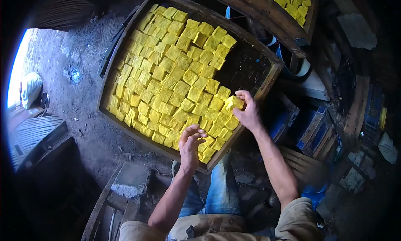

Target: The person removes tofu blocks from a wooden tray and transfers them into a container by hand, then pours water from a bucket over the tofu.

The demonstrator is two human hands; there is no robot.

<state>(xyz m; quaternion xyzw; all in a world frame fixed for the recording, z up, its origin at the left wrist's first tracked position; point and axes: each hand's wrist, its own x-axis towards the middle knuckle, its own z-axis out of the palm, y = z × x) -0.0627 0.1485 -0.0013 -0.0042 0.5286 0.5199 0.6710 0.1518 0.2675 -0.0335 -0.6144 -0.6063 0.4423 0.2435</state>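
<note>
Rows of yellow blocks (167, 86) fill most of a dark wooden tray (267, 80), whose bare floor shows at its upper right. My right hand (249, 112) pinches one yellow block (234, 102) between thumb and fingers, at the right edge of the rows. Over the lower blocks, near the tray's front edge, my left hand (190, 145) hovers or rests with its fingers curled and slightly apart. No block shows within the left fingers. Whether that hand touches the blocks beneath it is unclear.
Another wooden tray with yellow blocks (294, 5) stands at the top right. Wooden frames with blue parts (313, 128) lie on the right. A concrete block (130, 180) is at the lower left, and a white sack (31, 90) sits at the far left.
</note>
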